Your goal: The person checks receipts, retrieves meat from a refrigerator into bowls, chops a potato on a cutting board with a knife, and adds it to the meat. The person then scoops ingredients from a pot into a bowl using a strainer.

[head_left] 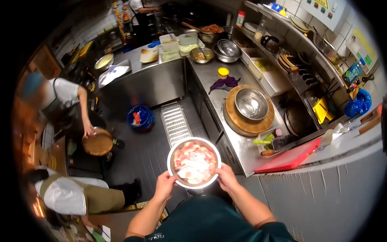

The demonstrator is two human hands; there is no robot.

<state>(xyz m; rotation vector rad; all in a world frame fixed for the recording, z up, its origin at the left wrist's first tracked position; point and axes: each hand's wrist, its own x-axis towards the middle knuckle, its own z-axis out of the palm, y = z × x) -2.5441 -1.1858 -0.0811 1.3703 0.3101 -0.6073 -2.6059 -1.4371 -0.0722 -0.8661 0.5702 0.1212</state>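
Observation:
A round metal bowl (171, 166) is held in front of my body, above the floor. Pale pink raw meat pieces (193, 159) fill much of it, with a bright glare over their lower part. My left hand (166, 183) grips the bowl's rim on its lower left. On the right side, my right hand (226, 177) is closed on the same rim. The fingers under the bowl are partly hidden. To the right, an empty steel bowl (251, 104) stands on a round wooden chopping block (238, 121) on the counter.
A cleaver (287, 142) and green vegetables (264, 141) lie near a red cutting board (288, 157). A dark purple cloth (225, 83) is on the counter. A blue-lined bin (140, 117) stands on the floor by a metal drain grate (175, 123). Two people work at left, another at the back.

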